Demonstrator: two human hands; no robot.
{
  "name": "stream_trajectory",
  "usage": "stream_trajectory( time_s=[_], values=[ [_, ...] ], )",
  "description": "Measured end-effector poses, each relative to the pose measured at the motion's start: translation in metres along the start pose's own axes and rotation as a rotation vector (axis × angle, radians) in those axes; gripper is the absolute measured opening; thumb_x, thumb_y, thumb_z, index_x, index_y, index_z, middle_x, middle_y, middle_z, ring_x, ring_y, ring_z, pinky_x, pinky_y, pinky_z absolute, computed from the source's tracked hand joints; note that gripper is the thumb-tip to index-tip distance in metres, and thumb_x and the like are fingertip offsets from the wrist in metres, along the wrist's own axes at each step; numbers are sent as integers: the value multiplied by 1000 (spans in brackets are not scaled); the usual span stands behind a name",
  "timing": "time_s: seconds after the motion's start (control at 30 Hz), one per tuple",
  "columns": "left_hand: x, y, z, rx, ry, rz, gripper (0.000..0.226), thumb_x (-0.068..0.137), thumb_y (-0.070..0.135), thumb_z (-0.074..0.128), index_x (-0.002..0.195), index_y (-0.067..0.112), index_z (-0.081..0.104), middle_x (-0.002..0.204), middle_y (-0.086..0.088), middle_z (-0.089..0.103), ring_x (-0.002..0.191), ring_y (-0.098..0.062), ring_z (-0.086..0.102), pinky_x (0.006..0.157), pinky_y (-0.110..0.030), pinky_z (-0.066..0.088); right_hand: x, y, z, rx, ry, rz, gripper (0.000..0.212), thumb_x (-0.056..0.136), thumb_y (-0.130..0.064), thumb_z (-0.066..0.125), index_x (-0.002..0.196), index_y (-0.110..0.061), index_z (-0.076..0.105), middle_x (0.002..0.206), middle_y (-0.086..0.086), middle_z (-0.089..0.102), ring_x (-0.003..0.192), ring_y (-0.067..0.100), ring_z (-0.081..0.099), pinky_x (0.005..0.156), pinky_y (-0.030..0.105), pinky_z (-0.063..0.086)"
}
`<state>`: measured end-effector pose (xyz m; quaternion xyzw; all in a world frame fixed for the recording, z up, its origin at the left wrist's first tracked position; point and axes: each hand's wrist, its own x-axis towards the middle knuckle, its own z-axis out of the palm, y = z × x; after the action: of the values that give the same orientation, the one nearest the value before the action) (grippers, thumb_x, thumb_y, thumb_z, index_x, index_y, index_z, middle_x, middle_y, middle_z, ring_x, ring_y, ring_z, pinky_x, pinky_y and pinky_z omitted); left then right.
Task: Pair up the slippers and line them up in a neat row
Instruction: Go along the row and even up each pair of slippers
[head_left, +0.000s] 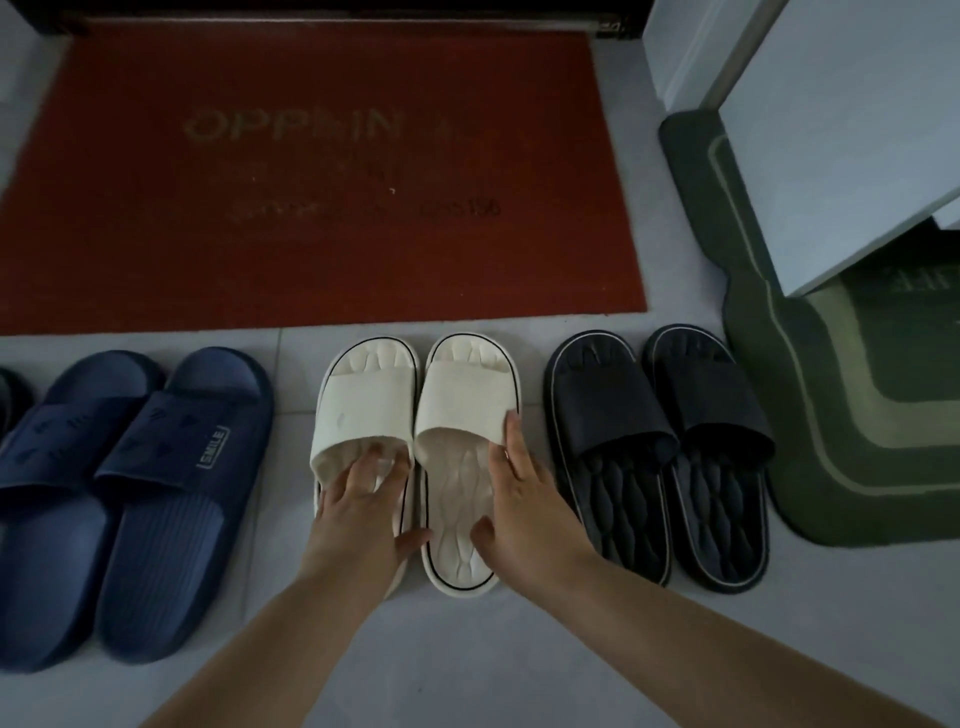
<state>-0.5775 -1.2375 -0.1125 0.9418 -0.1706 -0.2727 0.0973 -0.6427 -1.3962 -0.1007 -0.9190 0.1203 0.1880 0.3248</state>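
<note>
Head view, dim light. I see three pairs of slippers in a row on the pale tiled floor (467, 665), toes toward the red doormat (322, 171).

- Blue pair (140, 499) at left, the two touching; "SMILE" tag on the nearer strap.
- White pair (415, 415) in the centre, side by side, inner edges touching or nearly so — I cannot tell which.
- Black pair (660, 447) at right, just beside the green mat (852, 441).
- A sliver of another dark slipper (8, 405) at the far left edge, mostly cut off.

Left hand (358, 499) lies flat on the footbed of the left white slipper, fingers spread, tips just under the strap, thumb over the inner rim. Right hand (524, 509) rests along the outer side of the right white slipper — fingers extended together, fingertips at the strap edge, thumb on the footbed. Neither hand is closed around anything.

White cabinet (852, 156) stands at upper right, over the green mat.
</note>
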Motion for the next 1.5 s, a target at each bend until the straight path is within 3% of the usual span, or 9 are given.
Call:
stream_trajectory(
  time_s=[0.37, 0.53, 0.63, 0.73, 0.9, 1.0, 1.13, 1.33, 1.5],
  values=[
    [1, 12, -41, 71, -366, 1, 113, 70, 42, 75, 149, 20, -2, 159, 0, -10, 147, -23, -7, 119, -37, 7, 2, -13, -14, -142, -154, 26, 71, 90, -14, 43, 146, -4, 1, 156, 15, -14, 144, 30, -1, 118, 37, 15],
    [3, 5, -25, 75, -365, 26, 105, 81, 38, 66, 147, 23, -14, 157, -3, -21, 145, -26, -16, 120, -46, 2, 1, -14, -22, -121, -184, 76, 64, 85, 1, 42, 143, -6, 19, 157, 10, -17, 144, 29, 8, 111, 32, 22],
    [-1, -5, -31, 14, -367, 142, 94, 88, 32, 59, 148, 24, -13, 159, -3, -8, 147, -28, 2, 119, -42, 13, -6, -30, -41, -133, -125, 151, 42, 88, -6, 46, 130, -7, 48, 158, 10, -11, 132, 32, 40, 104, 34, 39],
    [-22, -50, -61, -117, -398, 309, 84, 90, 27, 56, 146, 39, -5, 152, 7, 31, 134, -20, 38, 109, -34, 34, -32, -54, -60, -174, 10, 135, 38, 89, -14, 49, 127, -18, 56, 159, 10, 3, 142, 28, 25, 113, 33, 27],
    [-57, -177, -131, 178, -188, 448, 61, 89, 26, 54, 142, 39, 25, 140, 10, 44, 127, -14, 43, 105, -29, 37, -54, -144, -54, -251, -284, 0, 42, 89, -21, 53, 128, -37, 51, 155, -2, 21, 140, 15, 27, 110, 22, 25],
    [-48, -245, -171, 326, 24, 295, 60, 87, 27, 59, 140, 22, 31, 141, -3, 40, 128, -24, 41, 104, -36, 39, -15, -206, -28, -454, -438, -29, 36, 90, -27, 50, 125, -36, 54, 145, 0, 37, 127, 19, 43, 94, 20, 41],
    [-35, -285, -191, 294, -105, 67, 54, 89, 28, 58, 134, 6, 36, 133, -17, 47, 120, -31, 50, 94, -34, 42, 48, -245, 36, -348, -328, 104, 31, 93, -16, 44, 118, -12, 63, 126, 8, 61, 113, 25, 56, 95, 28, 42],
    [-2, -287, -190, 89, -169, 59, 37, 92, 25, 54, 112, -5, 57, 113, -22, 61, 105, -32, 59, 85, -35, 46, 66, -245, 113, 7, 98, 225, 36, 88, -12, 50, 122, -2, 54, 144, 10, 33, 119, 30, 48, 97, 30, 39],
    [0, -295, -174, -134, -112, 88, 26, 88, 19, 60, 99, -3, 57, 107, -25, 61, 102, -36, 59, 87, -41, 47, 65, -239, 113, 68, 169, 212, 39, 86, -11, 51, 125, -4, 52, 149, 2, 26, 117, 26, 49, 87, 22, 34]
  ],
)
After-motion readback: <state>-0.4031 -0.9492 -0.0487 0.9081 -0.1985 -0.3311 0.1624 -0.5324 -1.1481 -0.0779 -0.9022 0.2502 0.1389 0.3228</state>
